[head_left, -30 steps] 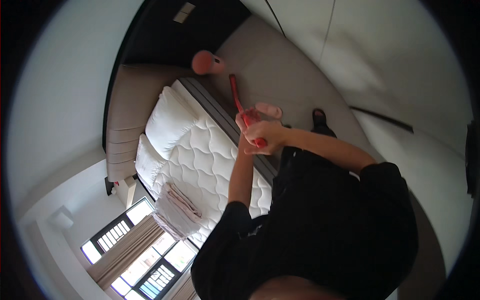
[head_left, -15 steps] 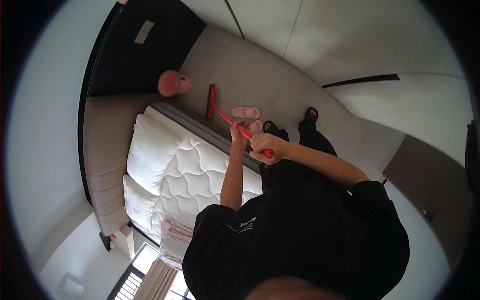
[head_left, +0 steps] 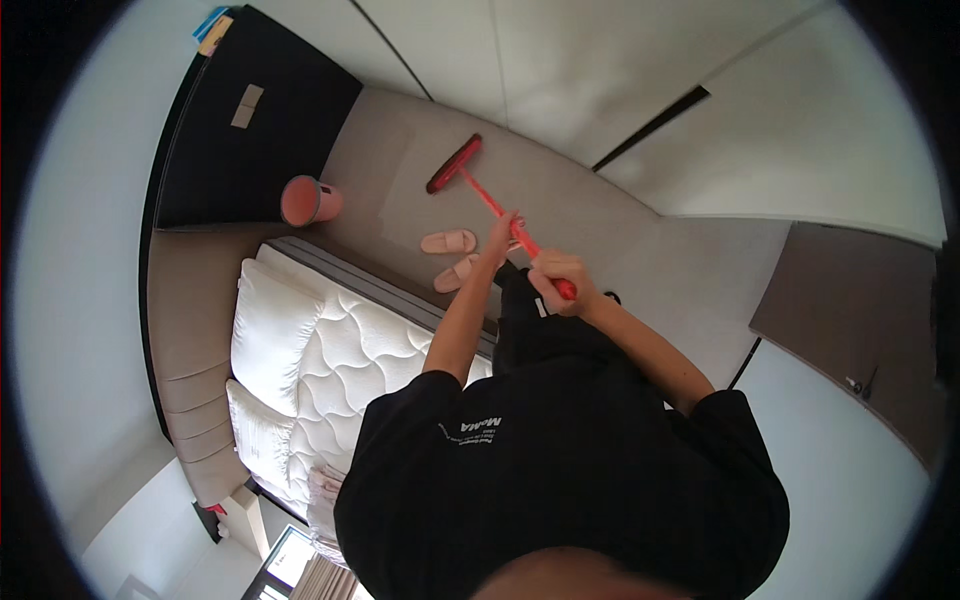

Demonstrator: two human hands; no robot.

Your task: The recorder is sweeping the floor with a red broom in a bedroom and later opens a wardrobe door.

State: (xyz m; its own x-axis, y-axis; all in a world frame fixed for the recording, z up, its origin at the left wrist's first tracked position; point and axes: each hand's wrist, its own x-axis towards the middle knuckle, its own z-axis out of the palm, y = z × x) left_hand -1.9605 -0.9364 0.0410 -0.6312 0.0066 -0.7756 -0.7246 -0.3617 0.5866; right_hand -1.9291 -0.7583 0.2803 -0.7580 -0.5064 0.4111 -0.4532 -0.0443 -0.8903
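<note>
A red broom [head_left: 481,193] slants across the floor, its wide head [head_left: 455,165] out in front of me. My left hand [head_left: 503,238] is closed round the middle of the handle. Nearer my body, my right hand [head_left: 560,277] is wrapped around the handle's upper end, and the red tip sticks out past the fist. Two pink slippers [head_left: 448,242] lie on the floor to the left of my hands, close to the bed's side.
A pink waste bin [head_left: 312,201] stands on the left by a black panel [head_left: 255,150]. The bed with a white quilted mattress [head_left: 365,330] and pillows fills the left side. White wardrobe doors [head_left: 560,70] run along the far side; a brown door [head_left: 840,310] is at right.
The broom head has swung away from the bed side, to the right and farther out toward the wardrobe. Both hands have shifted slightly right, still holding the handle. My view has shifted too.
</note>
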